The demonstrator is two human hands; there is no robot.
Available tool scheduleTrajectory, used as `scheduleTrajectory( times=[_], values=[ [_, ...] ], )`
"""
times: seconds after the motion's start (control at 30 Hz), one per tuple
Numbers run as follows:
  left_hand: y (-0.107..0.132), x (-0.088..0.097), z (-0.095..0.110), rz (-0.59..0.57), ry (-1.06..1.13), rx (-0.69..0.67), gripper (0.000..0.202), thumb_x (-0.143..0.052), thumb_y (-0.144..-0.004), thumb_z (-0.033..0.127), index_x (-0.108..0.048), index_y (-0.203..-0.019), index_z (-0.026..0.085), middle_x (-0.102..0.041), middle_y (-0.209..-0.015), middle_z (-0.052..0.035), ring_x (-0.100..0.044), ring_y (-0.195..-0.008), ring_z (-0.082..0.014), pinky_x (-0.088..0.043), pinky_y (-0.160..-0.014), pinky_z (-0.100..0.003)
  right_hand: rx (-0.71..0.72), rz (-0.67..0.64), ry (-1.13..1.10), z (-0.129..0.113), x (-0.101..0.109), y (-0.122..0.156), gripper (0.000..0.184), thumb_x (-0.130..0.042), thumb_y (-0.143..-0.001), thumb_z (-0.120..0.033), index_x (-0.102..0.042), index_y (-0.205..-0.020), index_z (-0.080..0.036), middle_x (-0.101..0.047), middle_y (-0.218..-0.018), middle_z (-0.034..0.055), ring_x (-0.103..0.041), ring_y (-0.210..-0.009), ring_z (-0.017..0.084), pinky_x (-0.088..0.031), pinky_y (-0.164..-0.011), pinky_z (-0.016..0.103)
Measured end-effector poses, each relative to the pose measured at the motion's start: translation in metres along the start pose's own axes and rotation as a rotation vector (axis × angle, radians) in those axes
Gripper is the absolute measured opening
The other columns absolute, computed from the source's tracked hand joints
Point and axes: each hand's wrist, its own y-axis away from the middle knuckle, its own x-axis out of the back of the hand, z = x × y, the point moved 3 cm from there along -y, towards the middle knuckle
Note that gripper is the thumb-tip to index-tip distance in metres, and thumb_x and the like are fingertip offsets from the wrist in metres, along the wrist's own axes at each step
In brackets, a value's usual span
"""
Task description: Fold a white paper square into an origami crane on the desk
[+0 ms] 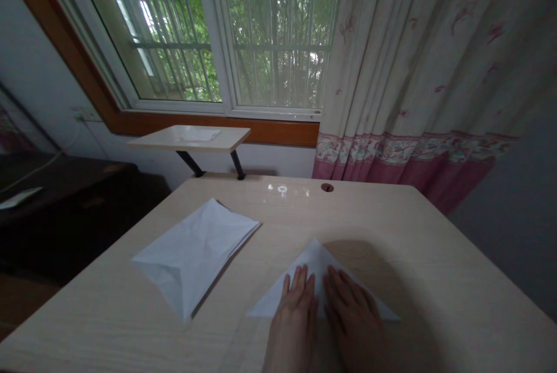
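Pressing grips: I see left grip (296,315) and right grip (354,315) flat, fingers extended, clamping nothing.
Folded paper triangle (315,260): beneath both, apex toward the desk's (435,234) far edge.

folded paper (315,260): near edge's middle hidden under left grip (296,315) and right grip (354,318) | forearms (285,361): cut off by bottom edge

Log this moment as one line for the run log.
left hand: flat on folded paper | right hand: flat on folded paper | sheets: lying apart to the left | surface: desk
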Motion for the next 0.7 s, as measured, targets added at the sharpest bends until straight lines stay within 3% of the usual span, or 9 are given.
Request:
scheduleTrajectory(
  times=[0.13, 0.57, 0.7],
  values=[
    [0.0040, -0.0065, 0.0004, -0.028, -0.048, -0.007, 0.045, -0.044, -0.089, 0.012, -0.047, -0.134, 0.014, -0.043, -0.142, -0.0147, -0.042, -0.130, -0.0285, -0.046, -0.100, -0.050, -0.048, 0.028, -0.005, 0.0036, 0.0016, -0.0003, 0.042, -0.042, -0.092, -0.035, -0.051, -0.133, -0.033, -0.039, -0.145, 0.0009, -0.039, -0.131, 0.029, -0.042, -0.098, 0.048],
    [0.0034, 0.0013, 0.0066, -0.085, -0.089, -0.012, 0.052, -0.052, -0.086, 0.020, -0.043, -0.136, 0.011, -0.039, -0.144, -0.0165, -0.039, -0.132, -0.0292, -0.045, -0.102, -0.050, -0.094, 0.069, -0.007, 0.0080, -0.0052, 0.0029, 0.048, -0.042, -0.087, -0.020, -0.052, -0.131, -0.038, -0.037, -0.147, 0.0010, -0.020, -0.138, 0.037, -0.026, -0.102, 0.066],
    [0.0029, 0.0019, 0.0062, -0.085, -0.059, -0.002, 0.053, -0.053, -0.085, 0.018, -0.042, -0.137, 0.012, -0.037, -0.145, -0.0163, -0.037, -0.133, -0.0294, -0.044, -0.102, -0.051, -0.135, 0.014, -0.027, 0.0089, -0.0041, 0.0024, 0.052, -0.043, -0.086, -0.017, -0.050, -0.131, -0.041, -0.034, -0.149, -0.0006, -0.014, -0.138, 0.038, -0.022, -0.103, 0.068]
  ],
)
